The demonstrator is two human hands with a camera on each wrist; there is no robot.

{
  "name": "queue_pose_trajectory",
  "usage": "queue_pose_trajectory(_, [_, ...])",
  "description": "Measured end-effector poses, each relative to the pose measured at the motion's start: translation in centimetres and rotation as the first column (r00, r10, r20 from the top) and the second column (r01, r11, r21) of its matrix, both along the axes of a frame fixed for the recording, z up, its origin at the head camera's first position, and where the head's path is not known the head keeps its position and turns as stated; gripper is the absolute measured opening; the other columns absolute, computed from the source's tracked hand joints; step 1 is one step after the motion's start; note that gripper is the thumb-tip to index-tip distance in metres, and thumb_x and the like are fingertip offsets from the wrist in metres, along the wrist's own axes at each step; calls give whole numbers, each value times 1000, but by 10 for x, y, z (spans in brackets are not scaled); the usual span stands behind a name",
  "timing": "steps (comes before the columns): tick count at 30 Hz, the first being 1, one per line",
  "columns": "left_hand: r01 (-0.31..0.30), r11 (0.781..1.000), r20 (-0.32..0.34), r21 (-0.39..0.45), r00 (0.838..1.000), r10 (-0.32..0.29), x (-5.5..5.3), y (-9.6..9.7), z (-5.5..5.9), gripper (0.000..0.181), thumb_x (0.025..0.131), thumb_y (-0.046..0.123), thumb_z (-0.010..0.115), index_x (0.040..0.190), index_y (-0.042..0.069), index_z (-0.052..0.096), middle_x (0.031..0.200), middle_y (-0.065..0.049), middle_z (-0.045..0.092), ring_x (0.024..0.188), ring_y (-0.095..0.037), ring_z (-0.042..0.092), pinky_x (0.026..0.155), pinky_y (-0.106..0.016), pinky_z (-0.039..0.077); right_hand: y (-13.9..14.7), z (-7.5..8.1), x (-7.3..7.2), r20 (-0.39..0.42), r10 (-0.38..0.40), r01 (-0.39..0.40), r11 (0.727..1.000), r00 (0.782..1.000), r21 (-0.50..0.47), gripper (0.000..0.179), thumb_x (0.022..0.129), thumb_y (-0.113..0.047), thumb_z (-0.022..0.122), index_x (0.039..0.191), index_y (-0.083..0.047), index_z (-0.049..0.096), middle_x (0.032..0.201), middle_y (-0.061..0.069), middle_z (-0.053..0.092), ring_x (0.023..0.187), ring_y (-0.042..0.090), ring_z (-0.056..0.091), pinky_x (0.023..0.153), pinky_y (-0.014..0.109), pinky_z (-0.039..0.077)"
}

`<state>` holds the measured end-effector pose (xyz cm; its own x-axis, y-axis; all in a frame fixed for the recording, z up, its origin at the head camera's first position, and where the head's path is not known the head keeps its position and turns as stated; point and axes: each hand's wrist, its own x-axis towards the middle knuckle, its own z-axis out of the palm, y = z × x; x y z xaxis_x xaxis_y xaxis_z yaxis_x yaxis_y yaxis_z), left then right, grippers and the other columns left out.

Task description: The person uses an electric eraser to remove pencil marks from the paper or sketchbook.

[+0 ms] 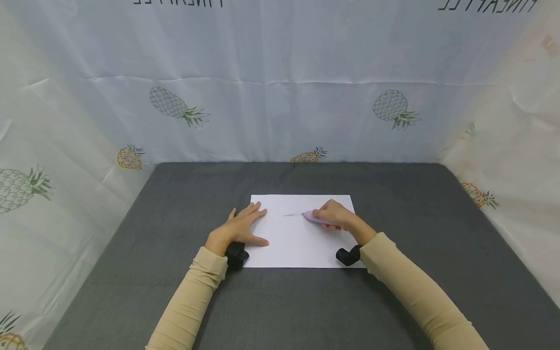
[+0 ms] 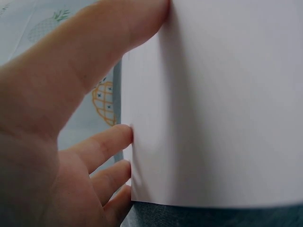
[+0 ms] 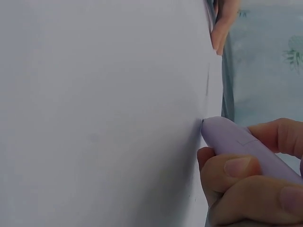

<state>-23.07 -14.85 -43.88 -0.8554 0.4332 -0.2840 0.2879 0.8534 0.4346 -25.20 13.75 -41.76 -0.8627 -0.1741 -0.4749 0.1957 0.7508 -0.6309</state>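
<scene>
Right fingers (image 3: 255, 201) grip lilac tool (image 3: 251, 147) jutting out leftward; left fingers (image 2: 106, 146) splayed on paper (image 1: 297, 245)

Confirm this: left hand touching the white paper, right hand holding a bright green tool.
Wrong colour: the tool is pale purple, as the right wrist view shows. The left hand, right hand and white paper are as you said.

Dark grey table (image 1: 280, 306); pale curtain (image 1: 280, 48) behind and at sides, printed with pineapples (image 1: 168, 102), dark lettering (image 1: 487, 6) above.

2 hands (image 1: 238, 227) (image 1: 336, 213), 1 tool (image 1: 311, 217), 1 sheet (image 1: 295, 248)
</scene>
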Motion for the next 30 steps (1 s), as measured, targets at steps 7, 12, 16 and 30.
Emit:
queue_pose_trajectory(7, [-2,1000,4,0,1000,2,0,0,1,95,77,50,75,153,16,29,165,-8,10,155,-29,6,119,-67,-1,-3,0,-1,-6,8,-8,1000,1000,-6,33,92,-29,53,87,0,69,46,-4,44,36,6,32,38,19,26])
queue_pose_trajectory(12, [-4,1000,5,1,1000,4,1,0,1,95,77,50,75,153,16,29,165,-8,10,155,-28,7,119,-67,-1,-7,-1,-2,2,18,-18,1000,1000,-19,32,91,-28,54,81,-1,68,45,-4,43,36,6,31,37,19,25])
queue_pose_trajectory(16, [-4,1000,0,2,1000,4,1,0,0,95,77,50,76,153,16,29,165,-8,11,155,-29,7,119,-67,-1,-10,-2,-3,0,22,-22,1000,1000,-17,32,91,-29,54,87,0,69,45,-4,43,35,6,31,37,20,26])
queue_pose_trajectory(30, [2,1000,3,-10,1000,-2,-1,0,-1,95,77,51,75,153,17,29,165,-8,10,155,-29,7,119,-67,-2,-16,-1,-2,4,35,-35,999,999,-14,34,92,-29,54,98,0,70,45,-4,44,36,6,31,38,20,26])
